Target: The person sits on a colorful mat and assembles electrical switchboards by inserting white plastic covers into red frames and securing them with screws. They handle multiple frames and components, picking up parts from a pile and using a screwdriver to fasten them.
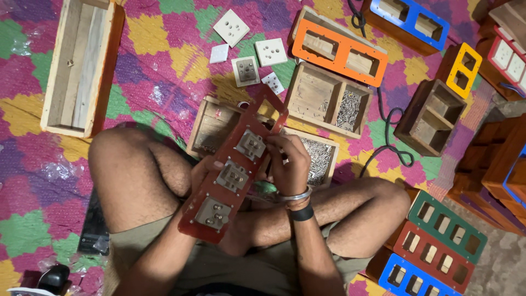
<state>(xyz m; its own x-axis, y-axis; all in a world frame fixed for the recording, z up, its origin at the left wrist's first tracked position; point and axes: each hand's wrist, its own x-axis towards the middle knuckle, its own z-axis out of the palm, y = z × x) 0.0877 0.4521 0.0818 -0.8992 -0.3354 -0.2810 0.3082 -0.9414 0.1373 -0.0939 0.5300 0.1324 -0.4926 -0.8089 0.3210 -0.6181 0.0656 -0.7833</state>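
I sit cross-legged on a patterned mat. A long red panel (219,189) with three grey switch modules fitted in its cut-outs lies tilted across my lap, its back side up. My left hand (200,171) grips the panel from underneath at its left edge. My right hand (289,161) rests at the panel's right edge, fingers pinched beside the upper module (250,144); whether they pinch a screw I cannot tell.
Wooden trays with screws (319,159) (349,109) sit just beyond my hands. White socket modules (231,27) (271,52) lie further out. Wooden boxes with orange (338,52), blue (410,19), yellow (462,70) frames and a black cable (390,131) crowd the right. A long wooden box (82,66) lies left.
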